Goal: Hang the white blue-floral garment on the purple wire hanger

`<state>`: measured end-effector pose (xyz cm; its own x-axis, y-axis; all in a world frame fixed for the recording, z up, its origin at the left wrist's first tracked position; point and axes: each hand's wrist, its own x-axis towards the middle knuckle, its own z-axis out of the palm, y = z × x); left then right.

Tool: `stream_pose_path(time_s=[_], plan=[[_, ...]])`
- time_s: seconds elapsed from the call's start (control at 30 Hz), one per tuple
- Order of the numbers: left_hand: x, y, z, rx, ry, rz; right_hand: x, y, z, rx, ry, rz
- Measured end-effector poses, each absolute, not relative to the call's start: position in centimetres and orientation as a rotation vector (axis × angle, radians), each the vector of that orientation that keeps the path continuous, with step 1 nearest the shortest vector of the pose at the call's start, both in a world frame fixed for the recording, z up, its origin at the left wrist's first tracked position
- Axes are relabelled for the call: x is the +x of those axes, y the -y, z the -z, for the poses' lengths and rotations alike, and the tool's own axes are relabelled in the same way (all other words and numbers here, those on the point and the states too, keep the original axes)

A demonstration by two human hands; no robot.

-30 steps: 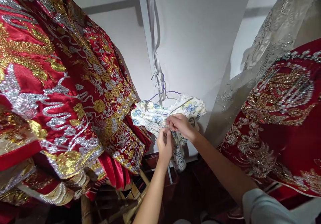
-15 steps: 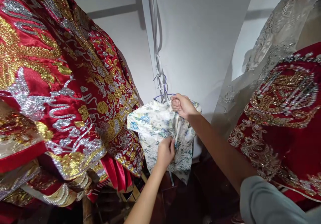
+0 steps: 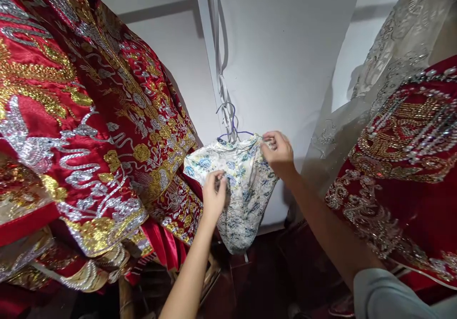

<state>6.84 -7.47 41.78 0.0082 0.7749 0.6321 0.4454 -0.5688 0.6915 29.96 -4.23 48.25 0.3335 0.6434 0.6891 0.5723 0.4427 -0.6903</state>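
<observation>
A white garment with a blue and green floral pattern (image 3: 237,204) hangs from a purple hanger (image 3: 244,132) in the middle. My right hand (image 3: 280,153) is at the garment's right shoulder, fingers curled against the cloth near the collar. In front of the garment's left part is my left hand (image 3: 214,190), its thumb and fingers bent and apart, with no cloth visibly gripped. The hanger's hook hangs on a white strap (image 3: 223,88) along a pale upright pole.
Red garments with gold and silver embroidery (image 3: 143,119) fill the left side. On the right hang a red beaded garment (image 3: 403,166) and sheer white lace (image 3: 392,47). A pale wall (image 3: 285,47) stands behind, above a dark floor (image 3: 264,281).
My right hand has moved right along the garment's shoulder. My left hand has let go of the front and moved up and left. The garment's front now hangs flatter.
</observation>
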Motion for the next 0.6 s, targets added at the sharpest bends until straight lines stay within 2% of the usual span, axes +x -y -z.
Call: stream_pose_path(time_s=[0.07, 0.23, 0.3, 0.47, 0.6], plan=[[5.4, 6.5, -43.4, 1.973, -1.342, -1.691, 31.7, 3.4, -48.2, -1.261, 1.387, 0.009], [2.2, 5.0, -45.4, 1.894, -1.469, -1.934, 34.9, 2.7, -48.8, -1.18, 1.545, -0.588], [1.6, 5.1, -44.7, 1.854, -1.466, -1.96, 35.8, 3.0, -49.6, -1.095, 1.467, -0.7], [1.6, 6.9, -37.5, 1.736, -1.523, -1.823, 37.5, 4.4, -49.0, -1.093, 1.22, -0.882], [2.1, 7.8, -30.2, 1.449, -1.564, -1.682, 36.7, 8.3, -42.2, -1.184, 1.146, -0.947]])
